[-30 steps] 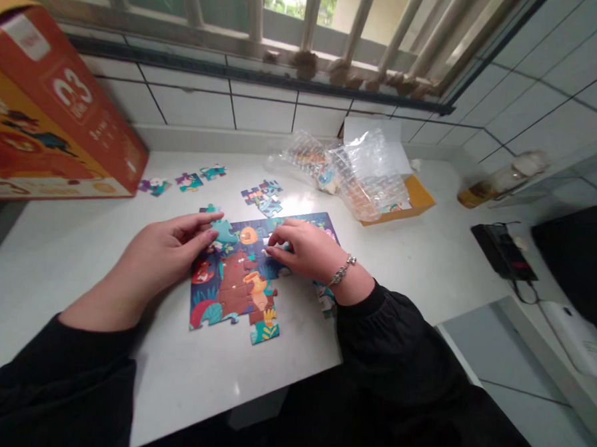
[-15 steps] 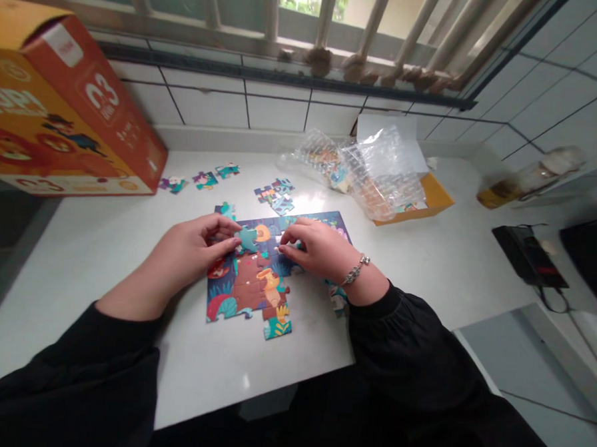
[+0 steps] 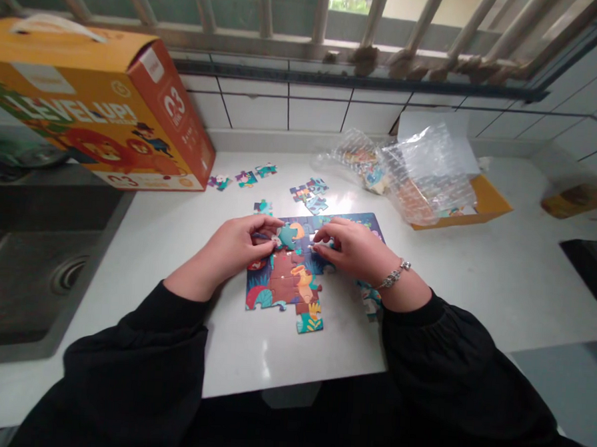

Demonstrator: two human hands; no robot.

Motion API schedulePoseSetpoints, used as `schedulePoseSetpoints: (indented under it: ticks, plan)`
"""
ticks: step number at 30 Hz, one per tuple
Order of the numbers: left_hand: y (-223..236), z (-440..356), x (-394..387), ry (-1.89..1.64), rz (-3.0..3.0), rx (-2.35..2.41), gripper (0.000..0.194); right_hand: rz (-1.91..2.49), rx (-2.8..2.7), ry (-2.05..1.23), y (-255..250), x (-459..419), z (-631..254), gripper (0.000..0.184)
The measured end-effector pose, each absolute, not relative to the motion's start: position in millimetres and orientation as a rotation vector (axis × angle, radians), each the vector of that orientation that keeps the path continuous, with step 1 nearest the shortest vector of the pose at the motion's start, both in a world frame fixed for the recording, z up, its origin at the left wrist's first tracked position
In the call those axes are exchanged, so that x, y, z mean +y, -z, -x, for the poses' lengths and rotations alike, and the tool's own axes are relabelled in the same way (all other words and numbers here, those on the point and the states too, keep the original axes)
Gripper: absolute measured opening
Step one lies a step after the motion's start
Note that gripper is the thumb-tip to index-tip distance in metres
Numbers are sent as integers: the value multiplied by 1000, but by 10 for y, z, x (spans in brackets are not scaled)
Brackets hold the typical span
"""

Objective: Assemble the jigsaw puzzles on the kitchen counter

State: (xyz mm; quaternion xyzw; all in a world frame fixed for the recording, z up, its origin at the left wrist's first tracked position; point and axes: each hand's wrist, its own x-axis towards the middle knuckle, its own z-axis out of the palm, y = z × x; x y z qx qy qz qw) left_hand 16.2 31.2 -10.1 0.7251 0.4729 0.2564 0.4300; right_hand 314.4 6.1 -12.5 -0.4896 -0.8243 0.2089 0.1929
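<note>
At a white counter (image 3: 251,361), 2 bare hands work over a part-built puzzle (image 3: 286,283), seen here through the head camera I run from afar. The left hand (image 3: 234,250) pinches a teal piece (image 3: 290,235), thumb and fingers drawn nearly together on its left edge, above the puzzle's upper left; I cannot tell whether the piece touches those below. The right hand (image 3: 357,253), a silver bracelet (image 3: 394,275) at its wrist, bends over the upper right of the puzzle, thumb and fingertips close together; I cannot tell whether anything sits between them. The puzzle lies flat between the hands, showing a brown animal and a yellow pot, and a narrow part of it juts toward the near edge of the counter. Behind it, I count 3 loose pieces (image 3: 245,179) in a slanting row and, to their right, a cluster (image 3: 311,194). More pieces (image 3: 369,299) lie by the right wrist, partly hidden. At back left, an orange box (image 3: 108,123) marked "LEVEL UP!" stands upright beside the sink (image 3: 46,347); at back right, clear wrap (image 3: 418,180) spills over a yellow tray (image 3: 494,206). Black sleeves (image 3: 136,362) cover both forearms, and pale bars (image 3: 320,14) cross the window above.
</note>
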Motion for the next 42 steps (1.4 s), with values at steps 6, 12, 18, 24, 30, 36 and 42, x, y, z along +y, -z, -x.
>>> schedulePoseSetpoints:
  ticks: [6, 12, 18, 24, 30, 36, 42]
  plan:
    - [96, -177, 290, -636, -1786, 1141, 38, 1370, -2285, -560, 112, 50, -3138, 8]
    - [109, -166, 300, -672, -1806, 1161, 42, 1407, -2174, -500, 39, 74, -3186, 9]
    - [107, -195, 257, -695, -1775, 1136, 45, 1239, -2214, -551, 19, 41, -3152, 11]
    - [113, -349, 163, -676, -1563, 991, 48, 1009, -2327, -634, 72, 29, -3089, 45]
    - [171, -429, 117, -674, -1404, 916, 51, 1033, -2353, -584, 70, 25, -3093, 37]
    - [130, -350, 161, -662, -1816, 1032, 48, 1114, -2403, -658, -68, -22, -3213, 37]
    - [61, -315, 186, -565, -2155, 1052, 16, 1163, -2554, -856, -152, -83, -3330, 47]
